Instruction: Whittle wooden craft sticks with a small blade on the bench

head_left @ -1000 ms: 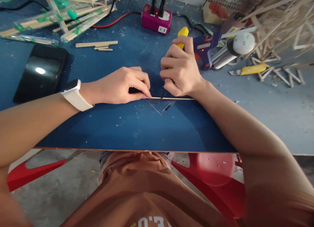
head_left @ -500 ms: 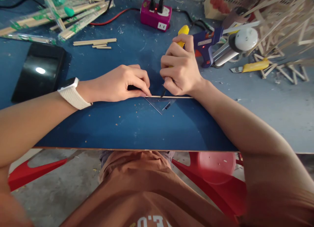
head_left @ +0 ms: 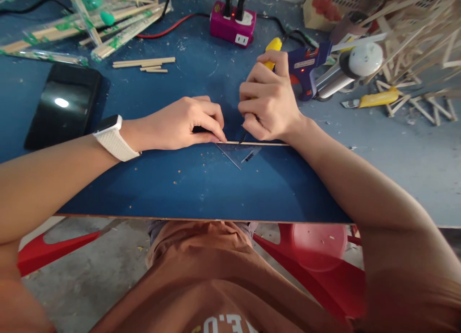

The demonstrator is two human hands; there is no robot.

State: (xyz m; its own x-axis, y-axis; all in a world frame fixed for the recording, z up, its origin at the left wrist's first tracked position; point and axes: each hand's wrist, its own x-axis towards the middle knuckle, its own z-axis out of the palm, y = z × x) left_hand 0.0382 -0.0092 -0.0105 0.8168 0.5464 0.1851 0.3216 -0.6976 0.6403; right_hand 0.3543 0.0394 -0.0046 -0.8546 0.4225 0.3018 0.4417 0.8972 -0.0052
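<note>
A thin wooden stick (head_left: pixel 268 143) lies level on the blue table, close to its front edge. My left hand (head_left: pixel 189 122) is closed, with thumb and fingertips pinching the stick near its visible left end. In my right hand (head_left: pixel 268 100) is a yellow utility knife (head_left: pixel 273 45), gripped upright with the fingers wrapped round it. Its dark tip points down at the stick, just right of my left fingertips; whether it cuts in cannot be seen. A clear set square (head_left: pixel 236 154) lies against the stick's near side. My right hand and wrist hide part of the stick.
Beyond my hands are short sticks (head_left: pixel 144 63), a purple power adapter (head_left: pixel 232 26) and a blue glue gun (head_left: pixel 306 66). A black phone (head_left: pixel 63 105) lies left, below bagged sticks (head_left: pixel 122 33). Another yellow knife (head_left: pixel 378 98) and wooden frameworks (head_left: pixel 414 40) occupy the right.
The whole view has shifted slightly, so everything sits a little further right. Both hands keep the same hold and place on the stick and knife.
</note>
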